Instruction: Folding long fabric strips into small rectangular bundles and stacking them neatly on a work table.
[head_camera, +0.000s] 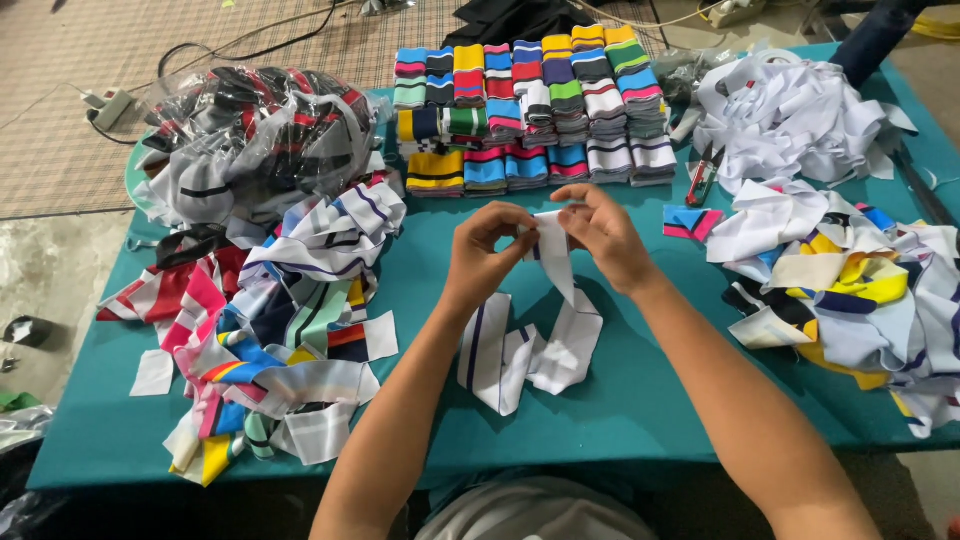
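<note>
My left hand (485, 250) and my right hand (598, 230) meet above the middle of a teal table (640, 400). Both pinch the top end of a long white knitted strip with thin dark stripes (525, 345). The strip hangs down from my fingers and its lower part lies folded on the cloth below. Neatly folded striped strips stand in stacked rows (530, 105) just beyond my hands.
A loose heap of striped strips (280, 320) covers the table's left side, with a clear plastic bag of more strips (250, 130) behind it. White and yellow strips pile up at the right (840, 270). Red-handled scissors (703, 178) lie right of the stacks. A power strip (108, 105) rests on the floor mat.
</note>
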